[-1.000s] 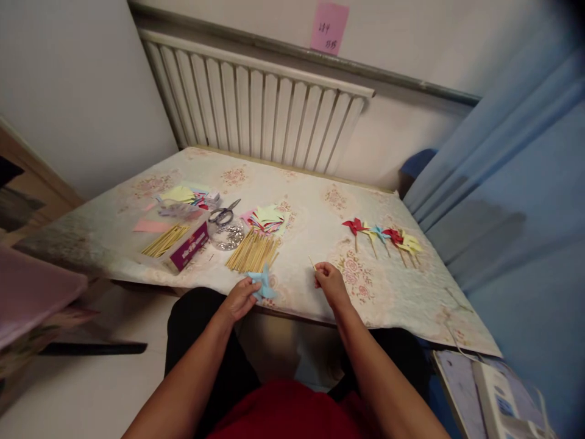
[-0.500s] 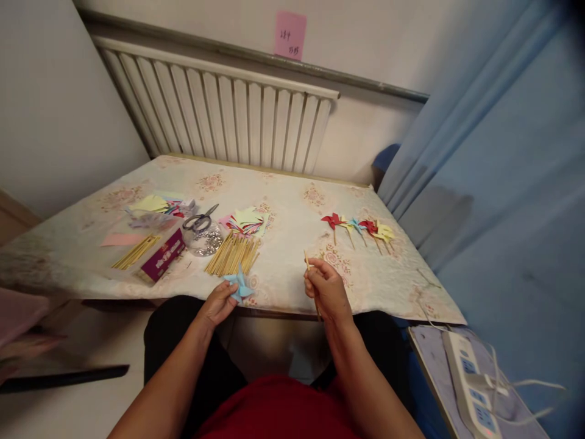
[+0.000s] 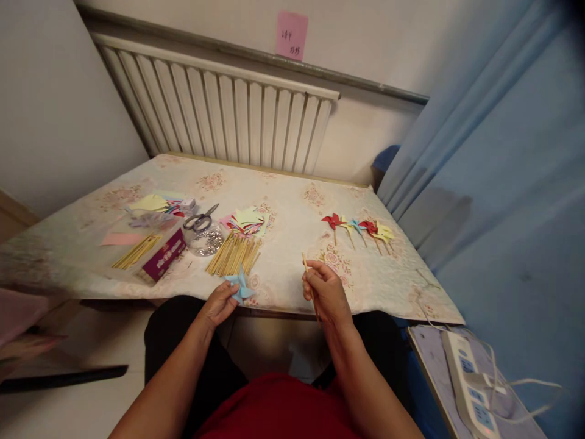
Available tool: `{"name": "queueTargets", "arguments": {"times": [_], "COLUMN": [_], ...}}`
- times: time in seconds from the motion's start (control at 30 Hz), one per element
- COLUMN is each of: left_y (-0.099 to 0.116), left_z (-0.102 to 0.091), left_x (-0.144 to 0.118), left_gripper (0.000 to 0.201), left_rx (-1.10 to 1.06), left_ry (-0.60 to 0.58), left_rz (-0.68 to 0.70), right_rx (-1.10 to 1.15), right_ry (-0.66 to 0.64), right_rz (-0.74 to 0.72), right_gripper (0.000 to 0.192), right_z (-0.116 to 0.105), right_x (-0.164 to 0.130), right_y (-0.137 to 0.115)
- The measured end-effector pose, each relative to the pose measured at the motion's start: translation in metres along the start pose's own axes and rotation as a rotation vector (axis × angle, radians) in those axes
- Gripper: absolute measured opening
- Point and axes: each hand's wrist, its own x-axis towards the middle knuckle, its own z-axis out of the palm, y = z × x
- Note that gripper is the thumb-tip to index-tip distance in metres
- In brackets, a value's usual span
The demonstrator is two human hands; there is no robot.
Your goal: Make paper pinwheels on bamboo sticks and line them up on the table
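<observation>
Between the thumb and fingers of my left hand is a light blue paper pinwheel, held over the table's front edge. My right hand is closed round a thin wooden stick, its upper end poking out above the fingers. The pinwheel and the stick are well apart. Just beyond my left hand lies a pile of similar sticks, with a stack of coloured paper pieces behind it. Several finished pinwheels on sticks lie in a row at the right.
Scissors rest on a clear bowl of small metallic pieces. A purple-sided box and more sticks are at the left. At the lower right is a power strip with cables. Another person's hand shows at the left edge.
The stick's upper end in my right hand has tipped slightly to the left. My left hand and the pinwheel stay almost where they were.
</observation>
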Motion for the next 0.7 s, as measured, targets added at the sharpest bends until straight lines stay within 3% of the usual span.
{"name": "queueTargets", "arguments": {"times": [0.7], "left_y": [-0.0005], "left_z": [0.0004], "left_x": [-0.0010], "left_gripper": [0.023], "left_rx": [0.013], "left_ry": [0.009], "left_rz": [0.015], "right_rx": [-0.022], "right_ry": [-0.002], "right_rz": [0.050], "right_gripper": [0.030], "right_z": [0.0032], "right_x": [-0.0057], "right_y": [-0.0026]}}
